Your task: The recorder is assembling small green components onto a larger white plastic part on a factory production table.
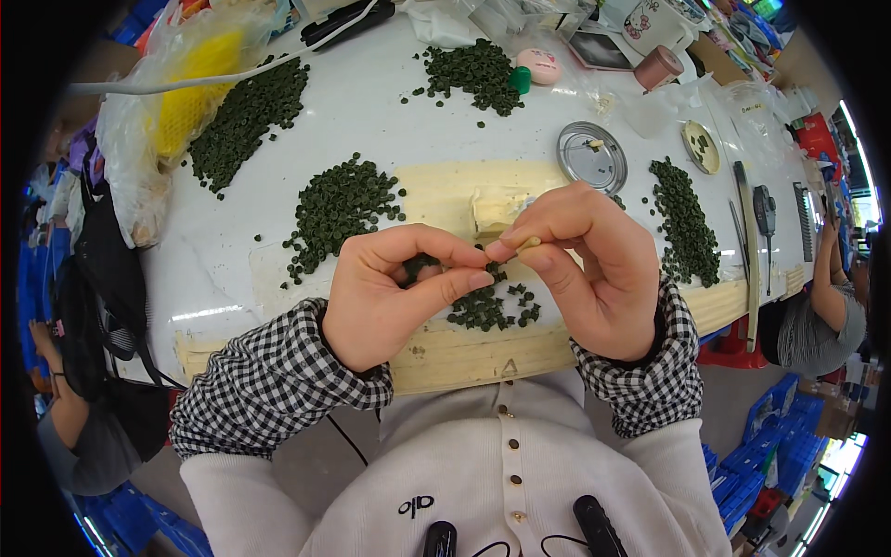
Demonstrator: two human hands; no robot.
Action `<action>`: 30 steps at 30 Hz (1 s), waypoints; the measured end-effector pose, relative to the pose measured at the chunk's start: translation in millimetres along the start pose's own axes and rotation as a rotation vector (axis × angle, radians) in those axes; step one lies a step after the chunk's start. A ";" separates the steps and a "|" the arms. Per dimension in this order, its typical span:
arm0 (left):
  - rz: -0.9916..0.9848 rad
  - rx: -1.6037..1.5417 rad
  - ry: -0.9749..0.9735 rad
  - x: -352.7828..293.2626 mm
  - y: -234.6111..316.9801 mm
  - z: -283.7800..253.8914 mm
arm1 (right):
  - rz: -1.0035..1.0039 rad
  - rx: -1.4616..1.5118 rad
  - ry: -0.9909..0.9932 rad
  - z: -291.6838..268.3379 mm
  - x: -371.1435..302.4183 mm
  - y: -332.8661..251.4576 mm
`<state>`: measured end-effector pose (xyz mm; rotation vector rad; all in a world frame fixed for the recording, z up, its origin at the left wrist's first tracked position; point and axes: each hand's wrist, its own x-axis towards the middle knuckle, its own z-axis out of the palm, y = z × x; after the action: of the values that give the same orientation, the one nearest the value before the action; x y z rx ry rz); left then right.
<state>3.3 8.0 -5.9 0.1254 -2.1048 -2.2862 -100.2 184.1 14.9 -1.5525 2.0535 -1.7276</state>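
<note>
My left hand (394, 292) is closed in a pinch, thumb and forefinger almost meeting. What its fingertips hold is too small to make out; dark green bits show beside them and in the curl of the hand. Close by on the right, my right hand (599, 269) pinches a small pale yellow stick (529, 244) between thumb and forefinger. The fingertips of both hands nearly touch. Beneath them lies a loose pile of small dark green ring-like pieces (483, 311). Just beyond my fingers sits a pale cream block (494, 210), partly covered by my right hand.
Larger heaps of green pieces lie left (343, 209), far left (251, 121), far middle (473, 74) and right (685, 223). A round metal lid (592, 156) and a small dish (701, 147) stand beyond my right hand. A screwdriver (765, 212) lies at the right edge. Co-workers sit on both sides.
</note>
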 end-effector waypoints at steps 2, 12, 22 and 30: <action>-0.001 0.014 0.007 0.2 1.0 0.9 | 0.055 0.070 0.093 2.4 -2.1 0.3; -0.056 0.039 0.012 0.3 5.7 -0.2 | -0.007 -0.586 0.169 -6.4 3.3 13.3; -0.028 0.015 0.039 -0.5 7.4 -0.8 | 0.116 -0.531 0.162 -9.7 -6.5 -13.9; -0.022 0.011 0.043 -1.1 3.0 -1.7 | 0.241 -0.074 -0.096 1.0 -24.0 -22.2</action>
<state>4.4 6.2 -3.1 0.1964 -2.1063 -2.2626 -73.4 202.6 18.6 -1.3117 2.1747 -1.4802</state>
